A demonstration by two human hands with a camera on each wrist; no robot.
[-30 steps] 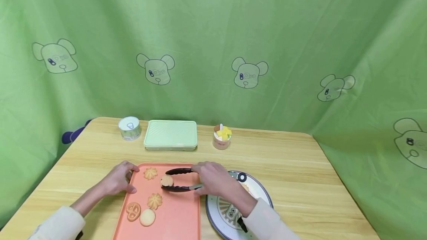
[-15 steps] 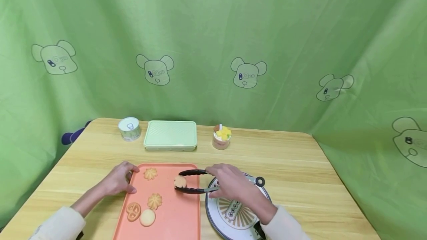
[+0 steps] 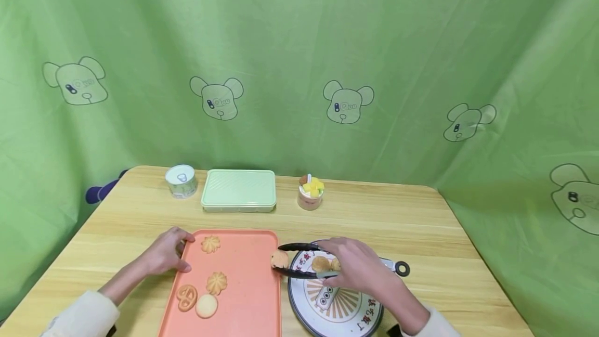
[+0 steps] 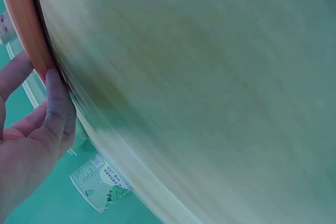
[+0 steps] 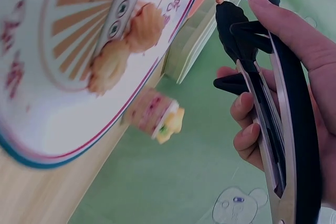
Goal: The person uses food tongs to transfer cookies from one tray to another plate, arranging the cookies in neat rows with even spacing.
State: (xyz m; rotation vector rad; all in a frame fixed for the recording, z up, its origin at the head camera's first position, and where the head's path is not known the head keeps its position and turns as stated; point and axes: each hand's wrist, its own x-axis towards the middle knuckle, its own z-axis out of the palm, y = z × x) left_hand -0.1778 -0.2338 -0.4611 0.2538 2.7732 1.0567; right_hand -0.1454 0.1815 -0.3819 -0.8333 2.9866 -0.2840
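In the head view my left hand [image 3: 164, 253] pinches the rim of the pink tray [image 3: 248, 300] near its far left corner. Black-tipped metal tongs [image 5: 300, 124] are gripped in my right hand [image 3: 357, 267]. Between their tips a round cookie [image 3: 280, 259] is held, over the tray's right edge beside the plate. Several cookies lie on the tray's left part: two flower-shaped ones, a pretzel-shaped one [image 3: 187, 297] and a pale round one [image 3: 207, 306]. Two ridged cookies [image 5: 146, 27] sit on the white patterned plate [image 3: 306, 303], partly covered by tongs and hand in the head view.
Along the table's back stand a can [image 3: 181, 182] with a pull ring, a light green lidded box [image 3: 239, 190] and a small cup [image 3: 310, 199] topped with yellow cubes. A green curtain [image 3: 281, 40] surrounds the wooden table [image 3: 435, 254].
My right hand has moved right with the tongs and the held cookie, from over the tray's middle to its right edge. The left hand stays at the tray's rim.
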